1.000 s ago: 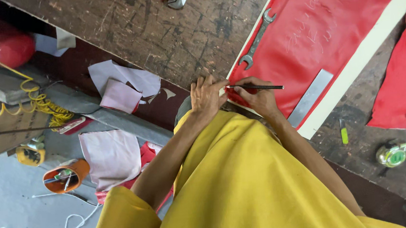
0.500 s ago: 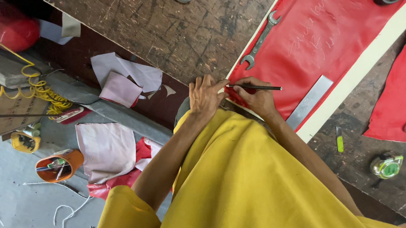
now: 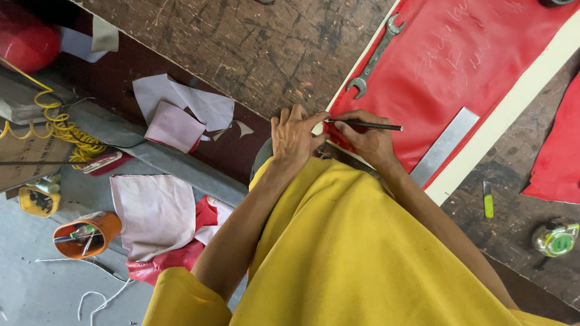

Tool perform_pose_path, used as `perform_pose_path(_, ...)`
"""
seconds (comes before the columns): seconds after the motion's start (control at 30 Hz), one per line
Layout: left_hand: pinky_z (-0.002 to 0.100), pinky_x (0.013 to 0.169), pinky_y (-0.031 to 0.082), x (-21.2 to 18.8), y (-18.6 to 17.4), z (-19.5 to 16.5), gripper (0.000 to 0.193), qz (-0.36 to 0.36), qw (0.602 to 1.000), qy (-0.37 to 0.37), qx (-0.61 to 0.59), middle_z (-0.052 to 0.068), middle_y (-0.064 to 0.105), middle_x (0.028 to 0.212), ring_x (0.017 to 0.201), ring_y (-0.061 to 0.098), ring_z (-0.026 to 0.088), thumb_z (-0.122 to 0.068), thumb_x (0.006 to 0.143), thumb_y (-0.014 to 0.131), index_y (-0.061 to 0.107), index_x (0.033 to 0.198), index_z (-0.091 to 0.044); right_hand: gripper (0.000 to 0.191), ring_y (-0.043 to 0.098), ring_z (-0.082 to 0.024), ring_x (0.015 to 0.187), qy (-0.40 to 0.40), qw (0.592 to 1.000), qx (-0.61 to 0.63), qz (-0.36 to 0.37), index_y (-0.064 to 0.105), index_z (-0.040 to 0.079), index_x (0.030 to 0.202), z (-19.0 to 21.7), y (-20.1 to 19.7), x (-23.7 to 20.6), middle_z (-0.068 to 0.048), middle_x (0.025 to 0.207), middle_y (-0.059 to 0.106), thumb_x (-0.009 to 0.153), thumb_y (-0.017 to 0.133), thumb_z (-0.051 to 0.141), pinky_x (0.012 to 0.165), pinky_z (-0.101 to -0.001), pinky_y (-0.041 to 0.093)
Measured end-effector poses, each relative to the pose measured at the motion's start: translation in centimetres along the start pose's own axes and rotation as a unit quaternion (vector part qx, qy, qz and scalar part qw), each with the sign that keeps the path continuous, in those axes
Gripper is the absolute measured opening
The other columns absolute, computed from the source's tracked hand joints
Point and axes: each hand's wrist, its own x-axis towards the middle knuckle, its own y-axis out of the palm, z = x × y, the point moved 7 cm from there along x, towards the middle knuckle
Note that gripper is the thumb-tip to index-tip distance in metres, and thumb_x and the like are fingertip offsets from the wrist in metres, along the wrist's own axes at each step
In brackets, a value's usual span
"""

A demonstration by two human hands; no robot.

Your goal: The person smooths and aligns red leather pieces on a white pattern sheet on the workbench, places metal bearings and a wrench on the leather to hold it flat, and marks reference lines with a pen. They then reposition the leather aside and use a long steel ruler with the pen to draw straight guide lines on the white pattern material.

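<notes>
Now your right hand (image 3: 371,142) is closed around a thin dark pencil (image 3: 365,125), its tip at the near corner of the red sheet (image 3: 463,64) on the desk (image 3: 251,40). Your left hand (image 3: 295,138) lies beside it, fingers spread, pressing the sheet's edge.

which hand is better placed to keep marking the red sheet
Right, most likely. The right hand already grips the pencil over the red sheet, while the left hand lies flat at the sheet's edge, steadying it.
</notes>
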Motion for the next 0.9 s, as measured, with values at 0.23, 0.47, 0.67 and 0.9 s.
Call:
perform_pose_path(0.23,0.051,0.086,0.044,0.32,0.03,0.16,0.051,0.016,1.0,-0.004,0.01,0.004,0.057,0.098,0.097,0.057,0.027,-0.033,0.069,0.09,0.077,0.119,-0.033,0.014,0.075,-0.015,0.083,-0.022,0.999,-0.034,-0.008,0.075,0.003,0.105,0.19,0.2,0.05,-0.011,0.094,0.078,0.093,0.078,0.011,0.076,-0.029,0.059)
perform_pose_path(0.47,0.052,0.087,0.045,0.28,0.12,0.3,0.051,0.025,1.0,-0.003,0.009,0.004,0.057,0.099,0.097,0.057,0.026,-0.032,0.071,0.09,0.076,0.12,-0.033,0.013,0.076,-0.018,0.082,-0.052,0.997,-0.057,0.002,0.075,0.002,0.102,0.24,0.56,-0.1,-0.012,0.094,0.077,0.092,0.078,0.01,0.074,-0.0302,0.059)
perform_pose_path(0.67,0.051,0.085,0.045,0.17,0.09,0.3,0.054,0.013,1.0,0.004,0.013,0.005,0.058,0.1,0.098,0.058,0.027,-0.032,0.068,0.09,0.076,0.12,-0.033,0.014,0.075,-0.019,0.081,-0.048,0.997,-0.063,-0.006,0.074,0.001,0.102,0.25,0.29,-0.02,-0.013,0.093,0.077,0.092,0.078,0.01,0.073,-0.0307,0.059)
perform_pose_path(0.9,0.05,0.084,0.045,-0.02,-0.23,0.14,0.055,0.007,1.0,0.009,0.012,0.004,0.058,0.1,0.098,0.058,0.026,-0.031,0.067,0.09,0.076,0.121,-0.033,0.012,0.074,-0.019,0.085,-0.05,0.997,-0.02,0.049,0.073,0.002,0.102,0.4,0.69,-0.16,-0.012,0.097,0.076,0.093,0.076,0.008,0.077,-0.0298,0.058)
